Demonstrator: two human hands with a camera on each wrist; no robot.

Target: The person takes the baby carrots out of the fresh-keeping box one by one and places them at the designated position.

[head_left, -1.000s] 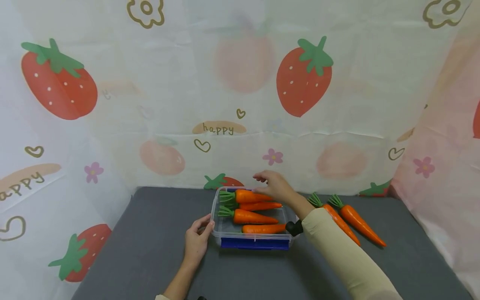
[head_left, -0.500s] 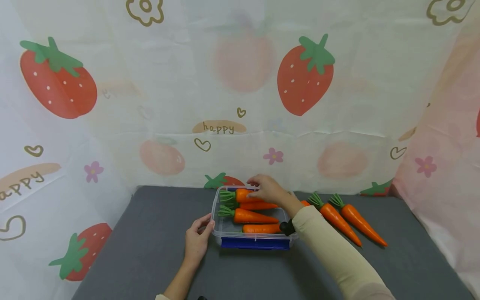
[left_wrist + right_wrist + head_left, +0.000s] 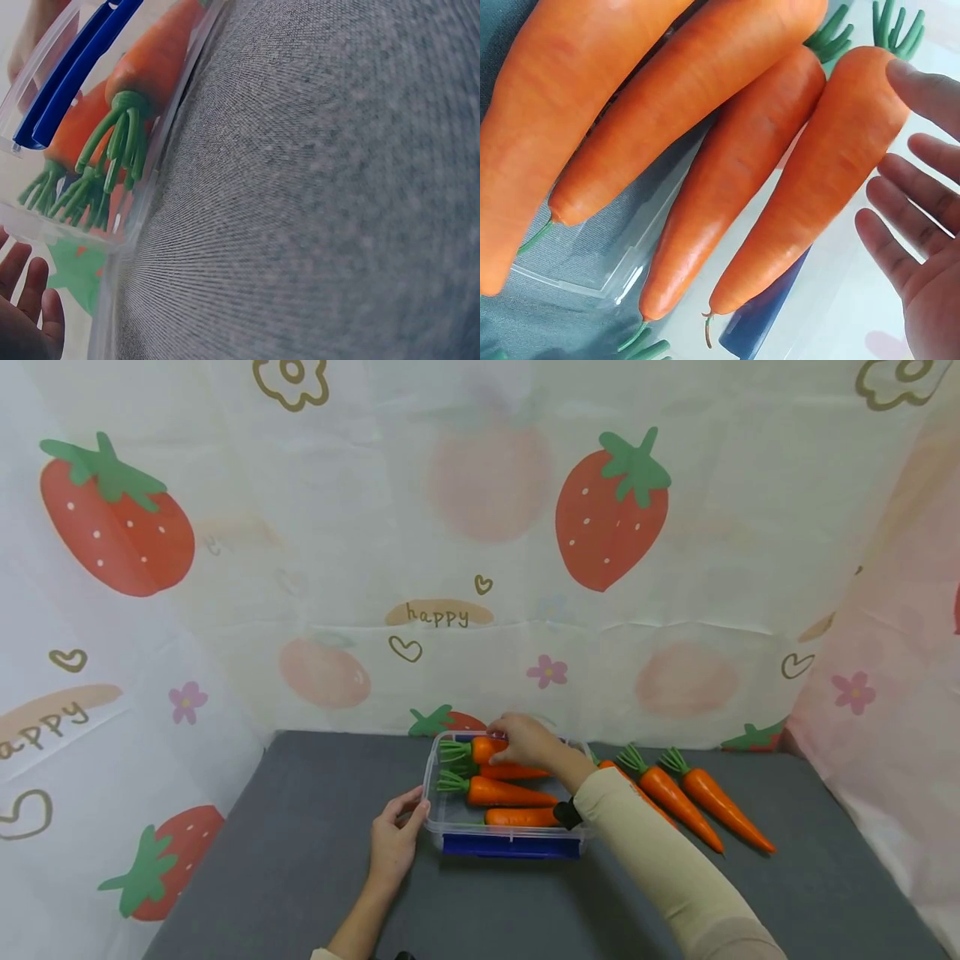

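A clear plastic box [image 3: 431,806] with blue clips holds several orange carrots with green tops, lying side by side. My left hand [image 3: 393,843] rests against the box's left wall; in the left wrist view its fingers [image 3: 34,289] look loosely extended beside the plastic. Over the far side of the box is my right hand [image 3: 528,743], at the farthest carrot [image 3: 817,172]. In the right wrist view the thumb overlaps that carrot's upper end, while the other fingers spread along its outer side without curling round it. In the head view this hand hides the carrot's tip.
Right of the box, three more carrots lie slanted on the grey cloth [image 3: 300,860]; the outermost carrot [image 3: 723,810] is unobstructed, and the right sleeve [image 3: 660,868] partly covers the nearest carrot [image 3: 611,766]. A strawberry-printed curtain [image 3: 480,527] stands behind and along both sides.
My right hand has moved left and slightly down toward the farthest carrot's green top. More of the loose carrots shows beside the sleeve. The left hand and box stay put.
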